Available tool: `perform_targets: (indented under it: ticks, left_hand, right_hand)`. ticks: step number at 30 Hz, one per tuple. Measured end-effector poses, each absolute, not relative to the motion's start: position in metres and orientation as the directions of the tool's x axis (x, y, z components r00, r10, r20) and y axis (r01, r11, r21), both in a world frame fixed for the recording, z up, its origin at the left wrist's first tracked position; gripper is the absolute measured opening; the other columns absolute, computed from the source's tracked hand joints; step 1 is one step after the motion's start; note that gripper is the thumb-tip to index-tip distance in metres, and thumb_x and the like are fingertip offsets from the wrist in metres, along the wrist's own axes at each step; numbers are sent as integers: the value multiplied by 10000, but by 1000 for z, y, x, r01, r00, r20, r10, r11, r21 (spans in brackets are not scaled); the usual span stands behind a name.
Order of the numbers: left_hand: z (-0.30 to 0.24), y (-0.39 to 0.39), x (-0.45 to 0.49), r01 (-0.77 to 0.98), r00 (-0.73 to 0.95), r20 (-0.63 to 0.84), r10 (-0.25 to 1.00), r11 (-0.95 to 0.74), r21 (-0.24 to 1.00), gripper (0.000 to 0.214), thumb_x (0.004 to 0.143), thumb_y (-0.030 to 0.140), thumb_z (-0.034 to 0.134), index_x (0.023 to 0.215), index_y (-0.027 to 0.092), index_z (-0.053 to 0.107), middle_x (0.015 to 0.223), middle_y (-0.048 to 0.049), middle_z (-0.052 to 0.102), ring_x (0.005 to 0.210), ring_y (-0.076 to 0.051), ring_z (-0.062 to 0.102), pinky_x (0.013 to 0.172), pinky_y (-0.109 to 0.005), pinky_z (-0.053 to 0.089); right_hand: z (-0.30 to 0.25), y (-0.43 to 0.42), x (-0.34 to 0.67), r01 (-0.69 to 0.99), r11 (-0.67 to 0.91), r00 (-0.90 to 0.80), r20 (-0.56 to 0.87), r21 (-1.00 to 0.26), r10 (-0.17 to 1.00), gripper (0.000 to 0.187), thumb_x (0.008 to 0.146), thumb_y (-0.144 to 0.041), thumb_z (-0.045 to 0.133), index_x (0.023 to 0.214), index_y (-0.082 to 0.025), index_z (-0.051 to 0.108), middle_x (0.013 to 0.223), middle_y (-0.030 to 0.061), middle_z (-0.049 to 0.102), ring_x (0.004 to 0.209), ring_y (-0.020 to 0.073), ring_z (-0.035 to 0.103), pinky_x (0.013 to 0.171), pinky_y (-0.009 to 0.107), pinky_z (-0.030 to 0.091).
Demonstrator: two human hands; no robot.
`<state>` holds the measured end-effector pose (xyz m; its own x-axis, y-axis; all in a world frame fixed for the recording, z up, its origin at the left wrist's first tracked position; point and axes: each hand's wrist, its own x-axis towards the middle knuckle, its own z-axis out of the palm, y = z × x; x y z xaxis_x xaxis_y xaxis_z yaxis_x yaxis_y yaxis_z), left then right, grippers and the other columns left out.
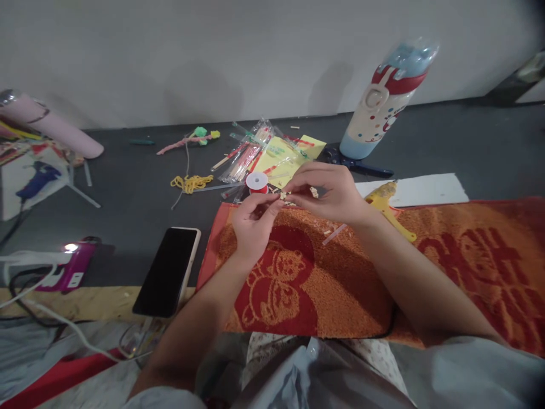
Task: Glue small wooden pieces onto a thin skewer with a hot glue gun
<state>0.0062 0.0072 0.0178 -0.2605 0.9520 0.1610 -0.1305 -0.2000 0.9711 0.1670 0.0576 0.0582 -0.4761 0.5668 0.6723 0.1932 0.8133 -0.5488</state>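
My left hand (255,218) and my right hand (332,190) meet above the back edge of an orange towel (349,278). Between their fingertips is a small pale-yellow piece (283,195), too small to name; both hands are closed in a pinch on it. Another pale cluster (314,192) shows beside the right fingers. Just behind the left hand stands a white-topped spool with red thread (257,182). A yellow glue gun (383,199) lies past my right wrist, and a clear glue stick (334,234) rests on the towel.
Behind my hands lie plastic-wrapped sticks (251,153) and yellow packets (281,159). A tall bottle (378,108) stands at back right, near dark-blue pliers (366,167). Leftward are yellow cord (191,183), a phone (166,272), a purple power adapter (79,264) with cables and a blue glue gun (38,179).
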Motion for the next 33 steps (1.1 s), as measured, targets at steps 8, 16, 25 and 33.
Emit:
perform_targets:
  ticks: [8,16,25,33]
  left_hand:
    - [20,3,6,11,-331,233,914,-243,970,70,677,252,801,701,269,738,774,-11,694,719,-143,641,505,-227,422]
    - [15,5,4,33,-293,301,907,-305,952,37,706,285,783,718,284,748,767,-8,691,717,-141,642,528,-236,431]
    - [15,5,10,-99,-282,162,946,-197,976,69,715,288,774,744,242,732,752,-16,670,649,-112,601,540,-219,426]
    - [19,3,7,24,-219,269,938,-270,963,103,791,344,704,804,243,717,789,-20,653,713,-125,610,557,-221,427]
  right_hand:
    - [58,56,166,167,796,-462,667,-582,584,72,823,-205,667,765,-170,693,691,33,670,618,102,578,551,247,446]
    - [57,55,164,139,799,-453,680,-585,576,100,802,-122,630,729,-169,678,684,26,672,623,97,584,558,234,451]
    - [62,60,172,206,790,-537,608,-578,585,82,818,-166,642,759,-182,697,698,22,677,625,100,571,558,243,432]
    - [64,59,172,185,797,-528,626,-575,574,99,840,-226,654,779,-171,709,685,24,662,606,91,554,534,235,423]
